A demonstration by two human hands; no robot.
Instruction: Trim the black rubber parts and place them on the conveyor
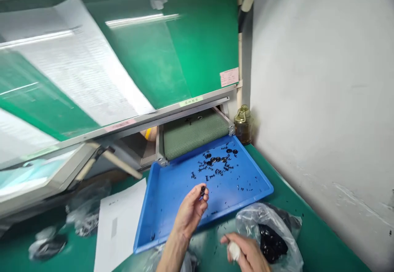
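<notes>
My left hand (192, 206) is raised over the near side of a blue tray (166, 198), its fingertips pinching a small black round part (202, 190). Lower right, my right hand (248, 251) is slightly blurred with its fingers curled in; a white covering or wad (234, 250) shows at its thumb, and anything else in its grip is hidden. Beside that hand sits a clear plastic bag (292, 239) with black parts (272, 243) inside. Black rings (218, 159) and many tiny black pieces (207, 178) lie scattered in the tray's far half.
A ribbed green conveyor belt (193, 134) ends at the tray's far edge. Behind the tray stands a yellowish glass jar (243, 126) against the wall (323, 79). White paper (118, 227) and plastic bags (88, 218) lie left. A green board (203, 38) slants overhead.
</notes>
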